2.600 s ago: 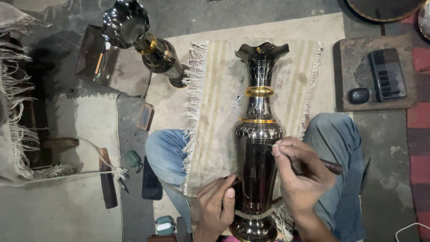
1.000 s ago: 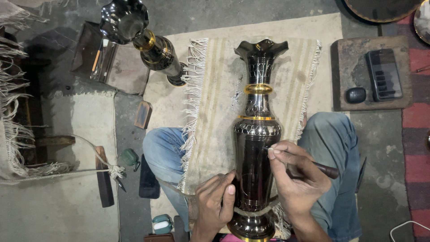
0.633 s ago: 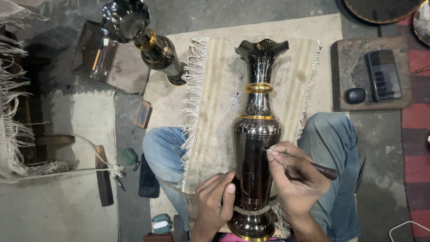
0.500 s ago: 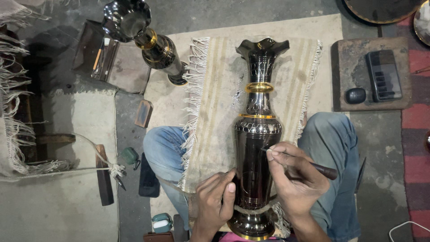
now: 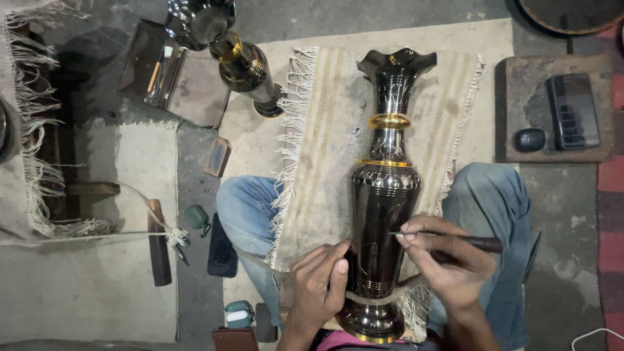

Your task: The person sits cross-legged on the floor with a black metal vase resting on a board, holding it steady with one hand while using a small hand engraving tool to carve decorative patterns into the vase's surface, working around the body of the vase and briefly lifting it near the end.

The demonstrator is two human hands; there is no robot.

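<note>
A tall dark metal vase (image 5: 385, 195) with gold bands lies lengthwise across my lap on a fringed beige cloth (image 5: 325, 149), its flared mouth pointing away from me. My left hand (image 5: 318, 286) grips the lower left side of the vase body near the base. My right hand (image 5: 448, 263) holds a thin engraving tool (image 5: 455, 239) with a dark handle; its metal tip touches the right side of the vase body.
A second, similar vase (image 5: 224, 45) stands at the upper left beside an open box of tools (image 5: 166, 71). A dark phone (image 5: 572, 110) and a small black object (image 5: 530, 139) rest on a brown block at the right. Small items lie on the floor at the left.
The vase has been turned slightly and my right hand with the tool has shifted a little lower along its body. My left hand keeps its grip near the base.
</note>
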